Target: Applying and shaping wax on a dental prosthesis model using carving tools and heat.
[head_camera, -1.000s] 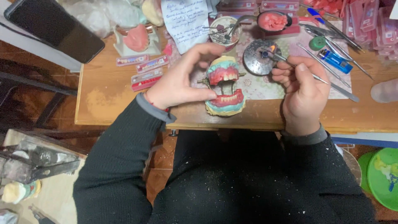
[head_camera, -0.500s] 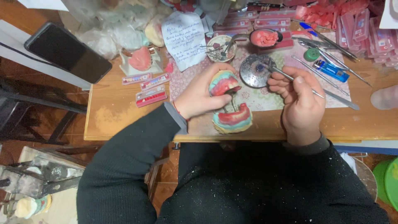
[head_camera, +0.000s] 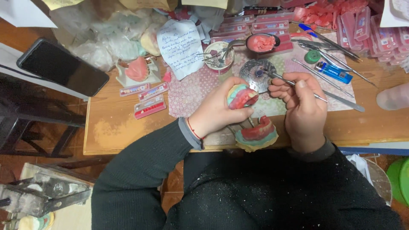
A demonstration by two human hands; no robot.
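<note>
Pink wax on the upper denture model [head_camera: 241,96] was gripped by the left hand [head_camera: 217,111] above the wooden table [head_camera: 110,127]. A thin metal instrument [head_camera: 294,85] was pinched in the closed right hand [head_camera: 303,111], its tip at a round metal dish [head_camera: 257,70]. The lower denture model [head_camera: 257,134] lay on the table edge between the wrists.

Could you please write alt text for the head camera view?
A person's left hand holds a dental model while the right hand grips a thin metal tool; a second model lies on the cluttered wooden table.
</note>
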